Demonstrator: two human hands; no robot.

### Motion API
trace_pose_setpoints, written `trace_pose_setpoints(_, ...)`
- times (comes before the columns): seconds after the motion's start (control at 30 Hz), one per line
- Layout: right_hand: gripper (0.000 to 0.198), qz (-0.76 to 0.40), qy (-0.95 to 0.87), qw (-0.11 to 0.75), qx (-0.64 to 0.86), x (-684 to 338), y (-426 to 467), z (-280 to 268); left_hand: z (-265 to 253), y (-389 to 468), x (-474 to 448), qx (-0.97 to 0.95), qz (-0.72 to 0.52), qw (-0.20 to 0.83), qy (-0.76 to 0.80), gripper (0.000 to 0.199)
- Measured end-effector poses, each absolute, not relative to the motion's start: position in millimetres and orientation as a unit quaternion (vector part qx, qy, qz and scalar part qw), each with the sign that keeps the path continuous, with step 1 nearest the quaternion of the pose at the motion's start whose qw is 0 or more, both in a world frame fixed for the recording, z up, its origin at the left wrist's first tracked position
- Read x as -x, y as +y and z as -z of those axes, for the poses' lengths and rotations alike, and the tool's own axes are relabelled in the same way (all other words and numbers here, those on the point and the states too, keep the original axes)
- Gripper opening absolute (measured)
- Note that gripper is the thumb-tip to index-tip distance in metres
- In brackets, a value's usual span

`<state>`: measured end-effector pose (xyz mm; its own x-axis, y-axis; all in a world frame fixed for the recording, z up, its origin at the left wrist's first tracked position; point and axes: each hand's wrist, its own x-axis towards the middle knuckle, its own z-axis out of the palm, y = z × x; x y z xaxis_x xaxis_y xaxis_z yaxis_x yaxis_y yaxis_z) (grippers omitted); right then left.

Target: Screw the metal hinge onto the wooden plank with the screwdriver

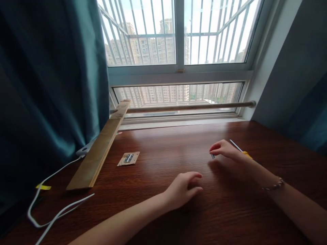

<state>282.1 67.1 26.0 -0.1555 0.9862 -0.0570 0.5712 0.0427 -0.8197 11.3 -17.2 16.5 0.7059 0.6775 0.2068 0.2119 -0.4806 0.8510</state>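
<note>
two hands on the wooden table (230, 217), and the right hand (226, 149) pinches the tip end of a screwdriver (236, 146), a thin silver shaft running back to a yellow handle just peeking out behind the wrist at two o'clock. fingers closed on the metal near its point. the left hand (182, 190) rests at centre, fingers loosely curled, gripping nothing. count it out: one screwdriver, one small card of hardware (128, 158) at ten o'clock, one long wooden plank (99, 149) leaning toward the sill at nine to eleven, one white cable (51, 211) looping at eight. between the hands and the far table edge at twelve, bare wood, plenty of room.
</note>
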Motion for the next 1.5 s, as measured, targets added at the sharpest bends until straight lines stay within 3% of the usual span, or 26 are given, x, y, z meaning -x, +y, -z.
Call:
trace_pose_setpoints(0.17,0.016,-0.26,-0.653,0.145,0.696,-345.7,82.3,-28.1,-19.5,-27.3,-52.9,-0.962,-0.174,0.179,0.109,0.036)
trace_pose_setpoints(0.4,0.012,-0.256,-0.67,0.104,0.689,-359.4,83.0,-24.6,-11.6,-32.5,-88.5,-0.983,-0.174,0.058,0.031,0.035)
trace_pose_setpoints(0.73,0.015,-0.259,-0.696,0.068,0.666,-369.6,83.2,-20.9,1.1,-34.7,-82.0,-0.975,-0.197,0.059,0.083,0.029)
trace_pose_setpoints(1.5,0.02,-0.125,-0.673,-0.013,0.729,-345.9,63.6,-46.5,-4.3,-37.4,-82.2,-0.97,-0.202,0.095,0.102,0.029)
